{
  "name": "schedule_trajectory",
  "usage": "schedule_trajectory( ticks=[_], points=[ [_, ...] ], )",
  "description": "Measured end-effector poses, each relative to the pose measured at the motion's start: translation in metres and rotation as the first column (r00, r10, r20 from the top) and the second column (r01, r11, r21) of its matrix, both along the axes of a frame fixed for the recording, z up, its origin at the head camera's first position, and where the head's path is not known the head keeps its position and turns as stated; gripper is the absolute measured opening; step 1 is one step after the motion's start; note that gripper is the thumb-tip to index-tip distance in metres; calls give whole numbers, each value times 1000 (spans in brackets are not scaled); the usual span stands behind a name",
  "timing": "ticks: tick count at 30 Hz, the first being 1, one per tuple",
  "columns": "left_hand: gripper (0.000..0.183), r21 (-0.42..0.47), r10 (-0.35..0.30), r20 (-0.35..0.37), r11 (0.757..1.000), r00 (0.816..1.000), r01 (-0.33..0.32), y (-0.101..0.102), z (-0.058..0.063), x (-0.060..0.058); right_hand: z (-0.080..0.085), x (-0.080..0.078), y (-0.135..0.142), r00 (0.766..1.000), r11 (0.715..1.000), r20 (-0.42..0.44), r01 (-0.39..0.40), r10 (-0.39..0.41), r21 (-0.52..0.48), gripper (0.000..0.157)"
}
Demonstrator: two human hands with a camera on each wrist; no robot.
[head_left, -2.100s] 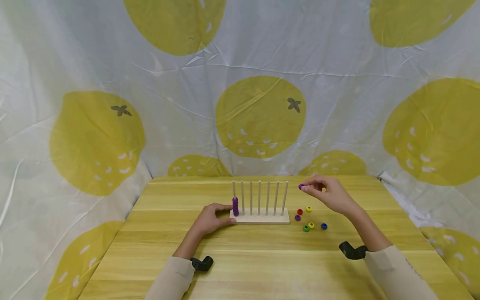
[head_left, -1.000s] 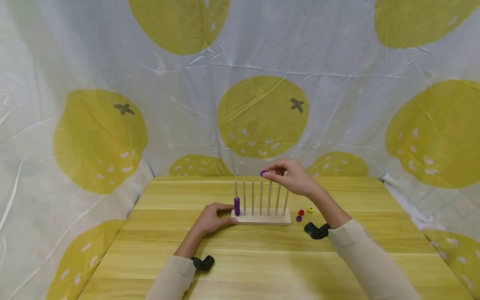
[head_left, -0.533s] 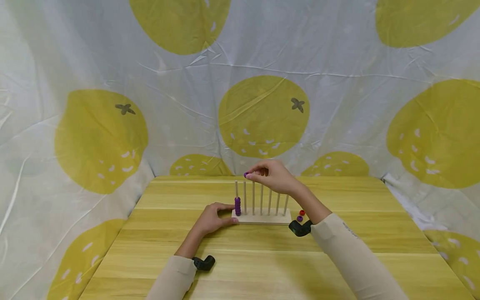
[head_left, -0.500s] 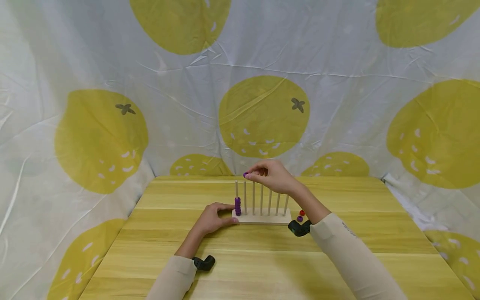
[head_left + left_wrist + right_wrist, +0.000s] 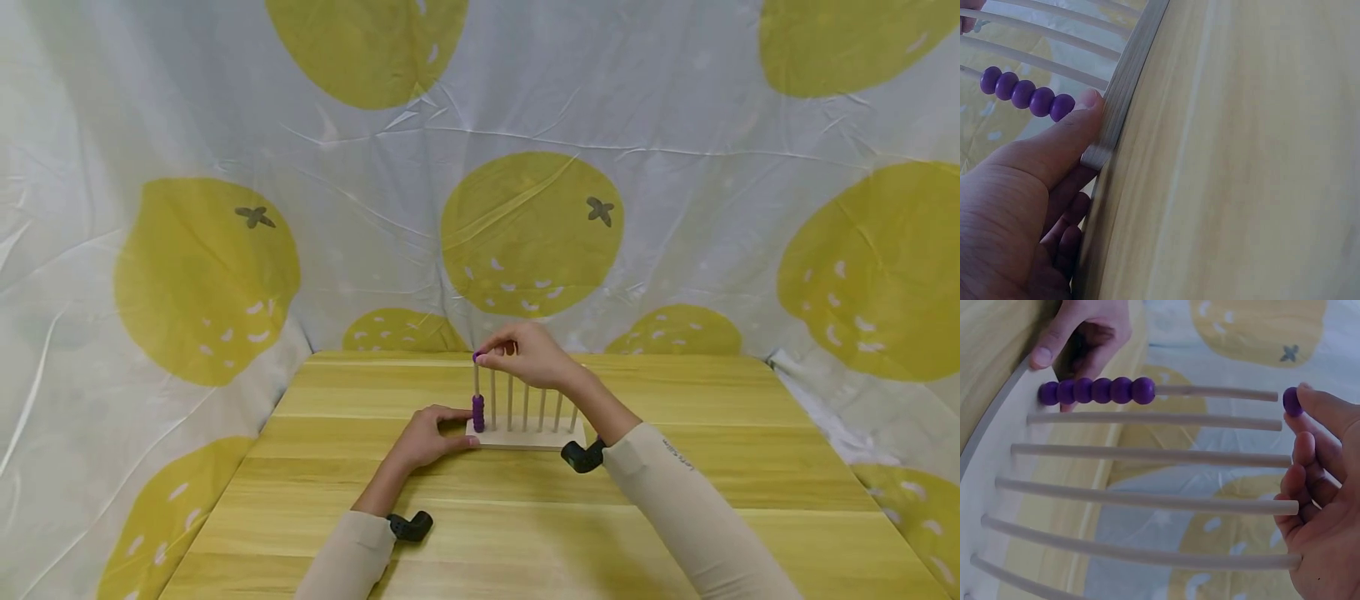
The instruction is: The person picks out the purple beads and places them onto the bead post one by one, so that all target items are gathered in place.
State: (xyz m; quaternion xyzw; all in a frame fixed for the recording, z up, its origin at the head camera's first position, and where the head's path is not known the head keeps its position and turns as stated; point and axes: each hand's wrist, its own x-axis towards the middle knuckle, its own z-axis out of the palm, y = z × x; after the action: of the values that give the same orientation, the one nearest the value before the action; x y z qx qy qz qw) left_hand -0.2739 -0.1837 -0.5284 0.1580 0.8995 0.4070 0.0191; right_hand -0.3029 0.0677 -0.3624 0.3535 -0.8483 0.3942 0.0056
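A wooden peg rack [image 5: 525,437] with a row of upright pegs stands on the table. Several purple beads [image 5: 1102,390] are stacked on its leftmost peg, whose upper part is bare. My left hand [image 5: 422,437] grips the left end of the base, thumb [image 5: 1088,103] on top beside the lowest bead. My right hand [image 5: 534,357] pinches one purple bead [image 5: 1292,402] between thumb and index finger. In the right wrist view this bead is right at the tip of the leftmost peg [image 5: 1222,393]. The other right fingers are bent near the tips of the neighbouring pegs.
The wood-grain table [image 5: 480,517] reaches back to a pale curtain [image 5: 360,208] printed with yellow fruit. Dark wrist cameras sit on both sleeves; the right one [image 5: 582,457] overlaps the rack's right end in the head view.
My right hand has carried the purple bead leftward from beyond the rack's right end to the leftmost peg's tip. The loose coloured beads are now hidden behind the right arm. My left hand stays put.
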Motion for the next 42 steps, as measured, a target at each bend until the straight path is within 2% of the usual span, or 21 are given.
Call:
schedule_trajectory(
  ticks=[21, 34, 42],
  points=[
    [56, 3, -19, -10, 1000, 1000, 19, 0, 2, -2, -5, -2, -3, 1000, 999, -19, 3, -3, 33, 14],
    [55, 3, -3, -1, 1000, 1000, 3, 0, 0, -2, -9, -2, -3, 1000, 1000, -12, -2, 2, 26, 19],
    [55, 3, 4, -4, 1000, 1000, -4, 0, -1, -2, -4, 3, 3, 1000, 1000, 7, 14, -14, 6, 25]
  ],
)
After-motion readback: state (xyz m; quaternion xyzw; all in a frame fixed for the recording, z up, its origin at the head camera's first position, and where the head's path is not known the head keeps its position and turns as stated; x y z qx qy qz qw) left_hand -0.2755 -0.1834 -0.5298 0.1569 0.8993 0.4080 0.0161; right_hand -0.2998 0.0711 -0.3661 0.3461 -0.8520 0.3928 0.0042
